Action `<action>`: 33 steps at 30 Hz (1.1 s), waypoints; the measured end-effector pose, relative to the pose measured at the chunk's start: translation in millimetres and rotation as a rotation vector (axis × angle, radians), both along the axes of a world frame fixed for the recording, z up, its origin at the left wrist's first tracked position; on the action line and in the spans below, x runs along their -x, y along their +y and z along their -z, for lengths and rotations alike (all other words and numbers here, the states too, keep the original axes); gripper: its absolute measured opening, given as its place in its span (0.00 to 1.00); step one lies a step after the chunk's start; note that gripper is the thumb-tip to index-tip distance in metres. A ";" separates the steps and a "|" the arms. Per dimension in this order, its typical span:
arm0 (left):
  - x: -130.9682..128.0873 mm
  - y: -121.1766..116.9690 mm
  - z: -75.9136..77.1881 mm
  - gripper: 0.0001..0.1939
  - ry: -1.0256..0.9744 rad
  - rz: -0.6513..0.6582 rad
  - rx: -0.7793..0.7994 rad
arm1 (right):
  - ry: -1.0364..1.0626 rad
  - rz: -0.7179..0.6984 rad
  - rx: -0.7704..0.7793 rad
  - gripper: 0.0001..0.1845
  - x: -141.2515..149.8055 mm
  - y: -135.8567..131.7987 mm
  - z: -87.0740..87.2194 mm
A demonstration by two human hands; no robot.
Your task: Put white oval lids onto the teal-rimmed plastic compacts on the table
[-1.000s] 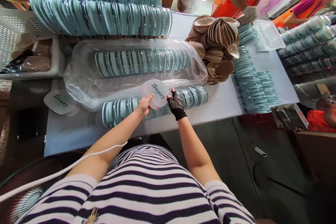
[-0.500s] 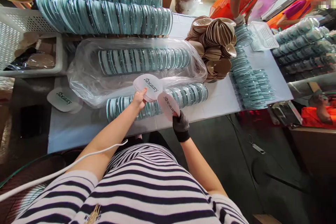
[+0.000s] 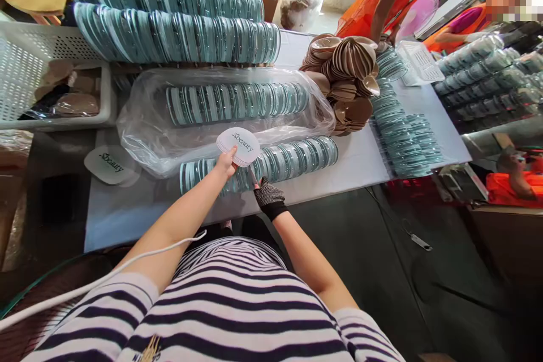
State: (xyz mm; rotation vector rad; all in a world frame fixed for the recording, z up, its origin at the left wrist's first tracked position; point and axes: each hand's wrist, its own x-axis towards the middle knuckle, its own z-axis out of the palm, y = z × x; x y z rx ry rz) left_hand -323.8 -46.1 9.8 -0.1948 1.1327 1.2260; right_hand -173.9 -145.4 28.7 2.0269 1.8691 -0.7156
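Observation:
My bare left hand is closed on a small stack of white rounded cards printed "beauty", thumb on top. My right hand, in a dark fingerless-looking glove, pinches one printed card, seen almost edge-on at the row of clear-and-teal discs in front of me. How deep that card sits between the discs I cannot tell. Behind, a second row of discs lies in a clear plastic bag. More of the printed cards lie at the table's left end.
Long stacked rows of discs stand at the back. Brown oval pieces are piled right of the bag, beside more disc stacks. A white basket is at left. A co-worker in an orange vest stands across the table.
My right hand has moved left and down with its card, turning it from face-on to nearly edge-on at the front disc row. My left hand still holds the card stack. The view shifted slightly.

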 end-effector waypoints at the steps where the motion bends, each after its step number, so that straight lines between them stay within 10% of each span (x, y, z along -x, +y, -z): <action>1: 0.1 0.2 0.1 0.17 0.002 0.003 0.005 | 0.016 0.005 -0.015 0.19 -1.5 -1.6 -1.3; 13: -0.2 -4.4 2.0 0.14 -0.045 -0.001 -0.025 | 0.061 -0.141 -0.035 0.19 8.6 14.4 31.8; 22: -1.9 -7.1 6.6 0.12 -0.001 -0.053 -0.035 | 0.929 0.323 0.557 0.27 -10.8 32.4 24.0; 25: -2.7 -5.2 7.5 0.12 0.004 -0.074 -0.036 | 0.827 0.284 0.701 0.23 -14.0 38.7 20.8; 29: -6.8 -3.9 1.8 0.11 0.018 -0.071 0.008 | 0.339 -0.090 0.219 0.13 -16.5 49.7 5.9; 33: -7.4 -16.6 -11.1 0.10 0.045 0.013 -0.052 | 0.512 0.176 -0.338 0.24 -19.5 72.2 -12.5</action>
